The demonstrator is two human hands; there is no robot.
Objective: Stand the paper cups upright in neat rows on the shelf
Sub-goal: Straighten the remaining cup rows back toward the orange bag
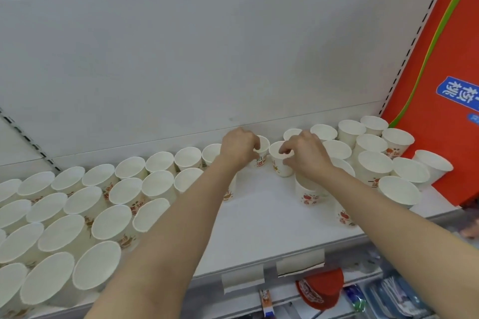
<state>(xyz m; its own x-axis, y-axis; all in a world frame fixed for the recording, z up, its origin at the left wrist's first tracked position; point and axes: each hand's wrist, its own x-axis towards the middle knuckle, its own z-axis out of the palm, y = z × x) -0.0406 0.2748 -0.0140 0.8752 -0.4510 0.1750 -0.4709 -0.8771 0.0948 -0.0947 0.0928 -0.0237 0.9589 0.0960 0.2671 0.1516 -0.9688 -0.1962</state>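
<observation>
Several white paper cups with red-orange prints stand upright on the white shelf (259,215). One group fills the left side (111,217), another the right (375,163). My left hand (239,149) pinches the rim of a cup (263,154) near the back wall. My right hand (304,154) grips the rim of a neighbouring cup (278,163). Both cups stand upright in the gap between the two groups. My right forearm hides part of some cups in front.
A large orange bag (440,72) with a blue label leans at the shelf's right end. The white back panel (207,59) rises behind the cups. Price-tag holders (300,264) line the front edge; packaged goods (321,290) lie on the lower shelf.
</observation>
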